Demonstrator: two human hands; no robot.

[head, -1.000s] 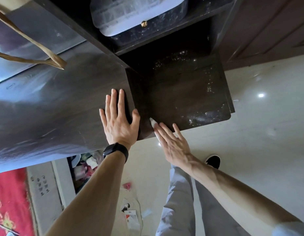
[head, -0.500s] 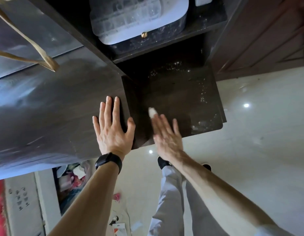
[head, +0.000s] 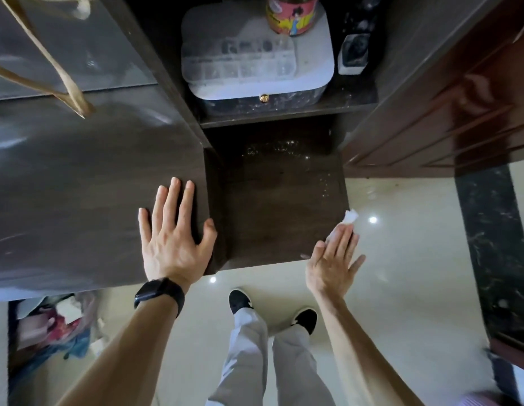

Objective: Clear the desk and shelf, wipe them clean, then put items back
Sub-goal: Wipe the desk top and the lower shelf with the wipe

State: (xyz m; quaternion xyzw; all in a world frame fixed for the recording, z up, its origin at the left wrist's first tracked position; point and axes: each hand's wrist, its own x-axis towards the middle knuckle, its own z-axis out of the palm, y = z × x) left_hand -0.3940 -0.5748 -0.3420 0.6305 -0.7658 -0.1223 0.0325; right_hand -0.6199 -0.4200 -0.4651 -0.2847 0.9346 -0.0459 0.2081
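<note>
1. Head view: my left grip lay palm down on the dark worktop, fingers straight and slightly spread, thumb at the worktop's right edge. It was released and grasped nothing.
2. A black watch sat on that wrist.
3. My right grip was at the front right corner of the lower shelf. Its fingers were straight and close together, pressing a white wipe at that corner. The wipe stuck out past the fingertips. The fingers were not curled round it, so the grip was released and only pressing.
4. The lower shelf showed pale specks toward its back and right side.
5. On the upper shelf stood a pale-lidded box with a printed can on its lid. A small black-and-white item stood just beside the box, on its right.
6. A tan strap lay across the worktop's back left.
7. My black shoes stood on the pale floor below the shelf front.
</note>
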